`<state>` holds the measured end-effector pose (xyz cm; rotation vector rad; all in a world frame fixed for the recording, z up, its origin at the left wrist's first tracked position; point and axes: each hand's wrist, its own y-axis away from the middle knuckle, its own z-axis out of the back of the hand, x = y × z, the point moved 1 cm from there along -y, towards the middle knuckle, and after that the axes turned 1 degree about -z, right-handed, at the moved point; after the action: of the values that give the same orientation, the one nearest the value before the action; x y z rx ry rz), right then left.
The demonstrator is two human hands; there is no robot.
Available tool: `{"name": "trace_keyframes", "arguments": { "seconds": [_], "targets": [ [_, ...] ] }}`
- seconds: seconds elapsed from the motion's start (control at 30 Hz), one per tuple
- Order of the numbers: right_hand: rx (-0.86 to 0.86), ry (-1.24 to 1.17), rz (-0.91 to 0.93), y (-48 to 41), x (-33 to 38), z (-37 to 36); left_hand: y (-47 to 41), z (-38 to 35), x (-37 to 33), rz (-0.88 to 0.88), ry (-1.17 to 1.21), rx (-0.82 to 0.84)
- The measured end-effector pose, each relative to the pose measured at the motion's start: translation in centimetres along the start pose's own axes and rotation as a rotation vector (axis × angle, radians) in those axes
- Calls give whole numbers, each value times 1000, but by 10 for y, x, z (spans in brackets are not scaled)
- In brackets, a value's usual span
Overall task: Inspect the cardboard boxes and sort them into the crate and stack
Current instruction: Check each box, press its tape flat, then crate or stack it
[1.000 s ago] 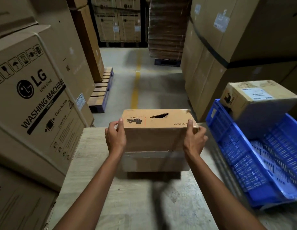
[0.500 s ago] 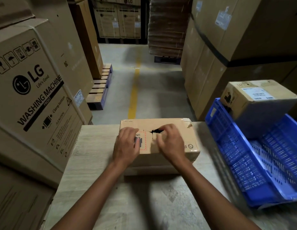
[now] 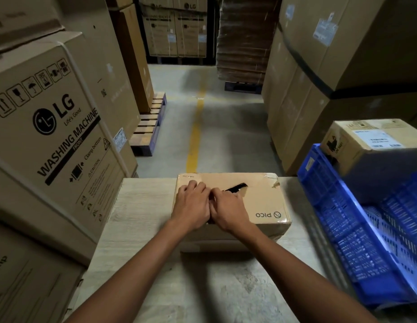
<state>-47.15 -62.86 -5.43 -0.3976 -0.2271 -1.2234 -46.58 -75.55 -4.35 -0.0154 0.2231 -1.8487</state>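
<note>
A brown PICO cardboard box (image 3: 261, 201) lies on top of a second box (image 3: 226, 244) at the far middle of the wooden table (image 3: 142, 220). Its top has a dark tear (image 3: 236, 187) and a ragged far right corner. My left hand (image 3: 191, 206) and my right hand (image 3: 228, 212) rest side by side on the box's top, thumbs touching. The right fingertips sit at the tear. To the right stands a blue plastic crate (image 3: 337, 213), tilted, with a labelled cardboard box (image 3: 375, 142) in its far end.
Tall LG washing machine cartons (image 3: 53, 127) crowd the table's left side. More big cartons (image 3: 319, 89) rise behind the crate on the right. Beyond the table runs a floor aisle with a yellow line (image 3: 195, 134) and a pallet (image 3: 149, 127).
The box was held up by its sides, then set down on the lower box. Both hands moved onto its top and have drawn together by the tear.
</note>
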Motion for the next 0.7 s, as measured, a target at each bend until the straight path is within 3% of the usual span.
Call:
{"name": "trace_keyframes", "arguments": {
  "seconds": [0.1, 0.27, 0.33, 0.43, 0.5, 0.6, 0.7],
  "targets": [
    [-99, -105, -22, 7, 4, 4, 7, -5, 1, 22, 82, -95],
    [-303, -111, -138, 7, -14, 19, 3, -5, -15, 43, 149, 71],
    [-244, 19, -183, 1, -31, 26, -4, -3, -29, -31, 183, 111],
    [95, 218, -228, 5, -57, 28, -14, -10, -47, -112, 157, 227],
    [212, 233, -211, 8, -65, 26, -20, -17, -50, -118, 126, 296],
    [246, 232, -194, 4, -66, 25, -25, -20, -47, -123, 86, 342],
    [85, 108, -165, 9, -65, 32, -22, -18, -47, -133, 100, 255]
  ]
}}
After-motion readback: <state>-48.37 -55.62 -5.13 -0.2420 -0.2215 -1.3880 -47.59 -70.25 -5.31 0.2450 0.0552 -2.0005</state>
